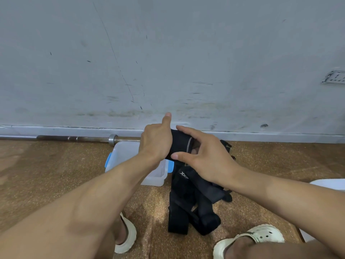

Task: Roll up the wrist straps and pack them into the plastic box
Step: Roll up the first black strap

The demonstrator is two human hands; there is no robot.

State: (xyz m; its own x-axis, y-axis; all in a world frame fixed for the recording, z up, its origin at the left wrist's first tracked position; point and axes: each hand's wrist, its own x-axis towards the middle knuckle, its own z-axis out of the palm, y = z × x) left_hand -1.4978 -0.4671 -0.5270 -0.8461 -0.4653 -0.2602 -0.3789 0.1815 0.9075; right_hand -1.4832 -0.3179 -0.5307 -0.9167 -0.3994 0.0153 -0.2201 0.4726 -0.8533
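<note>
On a brown speckled floor (pixel 56 174) by a scuffed wall, a clear plastic box (pixel 127 154) stands beside a pile of black straps (pixel 188 202). Above the box, the left hand (pixel 155 143) and the right hand (pixel 205 156) both curl their fingers around a rolled black wrist strap (pixel 180 143).

**A gym floor beside a scuffed wall**

This looks like a gym or home training corner. A steel barbell (pixel 74 138) lies along the foot of the wall, its collar and bare sleeve showing near the middle of the view. The floor (pixel 56 174) is a speckled brown surface like rubber or cork gym matting. The pale wall (pixel 168 53) is marked with dark scuffs and scratches down low, above a light skirting strip (pixel 261 136). Black wrist straps (pixel 192 202), 1 with a printed sports logo, lie heaped on the floor. The person wears 2 cream foam clogs (pixel 265 235). A white socket plate (pixel 334 77) sits on the wall at right.
</note>
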